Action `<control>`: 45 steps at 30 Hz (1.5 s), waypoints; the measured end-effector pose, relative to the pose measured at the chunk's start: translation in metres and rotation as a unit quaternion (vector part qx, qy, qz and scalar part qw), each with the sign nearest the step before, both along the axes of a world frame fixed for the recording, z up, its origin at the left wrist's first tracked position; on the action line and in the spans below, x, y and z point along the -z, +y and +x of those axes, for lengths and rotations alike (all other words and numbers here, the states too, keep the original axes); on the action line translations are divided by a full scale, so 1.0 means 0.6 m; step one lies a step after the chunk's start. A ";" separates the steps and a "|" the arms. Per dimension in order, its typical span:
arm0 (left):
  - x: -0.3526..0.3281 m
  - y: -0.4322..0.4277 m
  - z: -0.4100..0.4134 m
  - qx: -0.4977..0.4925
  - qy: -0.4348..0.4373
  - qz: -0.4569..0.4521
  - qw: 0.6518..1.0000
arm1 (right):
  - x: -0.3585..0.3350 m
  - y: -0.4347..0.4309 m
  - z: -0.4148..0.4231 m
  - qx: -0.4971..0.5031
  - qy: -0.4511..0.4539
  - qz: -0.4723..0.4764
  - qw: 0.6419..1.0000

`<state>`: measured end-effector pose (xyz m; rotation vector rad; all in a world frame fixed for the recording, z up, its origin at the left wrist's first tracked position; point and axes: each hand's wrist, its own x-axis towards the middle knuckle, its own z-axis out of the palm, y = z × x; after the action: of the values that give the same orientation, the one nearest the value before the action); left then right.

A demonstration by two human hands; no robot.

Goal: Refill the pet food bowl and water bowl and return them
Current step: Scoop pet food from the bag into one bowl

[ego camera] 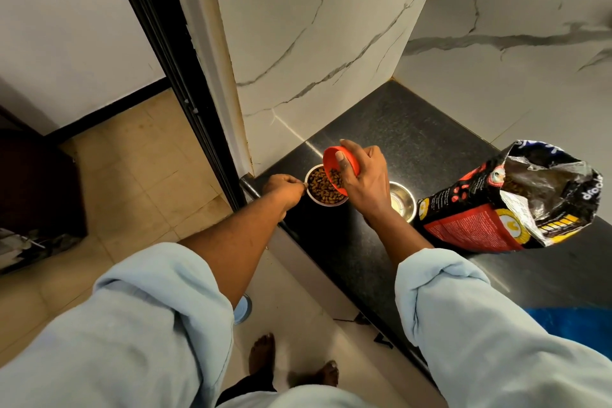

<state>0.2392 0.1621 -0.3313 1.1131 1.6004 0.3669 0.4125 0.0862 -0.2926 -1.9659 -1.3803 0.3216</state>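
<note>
A steel food bowl full of brown kibble stands near the left end of the black counter. My left hand pinches its left rim. My right hand holds an orange scoop tilted over the bowl, with kibble at its lip. A second steel bowl, without kibble, sits just right of my right wrist. The open pet food bag lies on the counter further right.
Marble wall panels rise behind the counter, and a dark door frame stands to the left. A blue-rimmed dish rests on the tiled floor under my left arm. Bare feet show at the bottom. A blue mat lies at the counter's near right.
</note>
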 end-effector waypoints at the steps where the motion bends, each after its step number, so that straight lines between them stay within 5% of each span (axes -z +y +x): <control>1: 0.000 0.000 0.002 0.003 0.000 0.002 1.000 | -0.005 0.000 0.003 0.015 0.019 0.006 1.000; 5: -0.003 0.002 0.003 0.000 0.004 0.007 1.000 | -0.025 0.004 0.013 0.090 0.174 0.020 0.980; 9: -0.014 0.000 0.004 0.009 0.025 0.022 0.999 | -0.061 0.002 0.025 0.211 0.356 0.042 0.910; 15: -0.050 -0.009 0.005 0.048 0.089 0.076 0.992 | -0.115 -0.019 0.052 0.213 0.470 0.032 0.856; 28: -0.166 -0.052 0.176 0.221 0.034 0.223 0.949 | -0.273 -0.124 0.206 0.295 0.293 0.121 0.901; 37: -0.186 -0.148 0.281 0.403 -0.022 0.249 0.880 | -0.282 -0.264 0.296 0.395 0.057 0.006 0.917; 45: -0.193 -0.179 0.307 0.447 -0.071 0.196 0.870 | -0.235 -0.291 0.283 0.384 -0.060 -0.009 0.921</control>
<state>0.4234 0.0548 -0.2156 1.9490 0.7467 0.1347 0.5826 -0.0882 -0.1514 -2.3915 -0.5723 -0.1597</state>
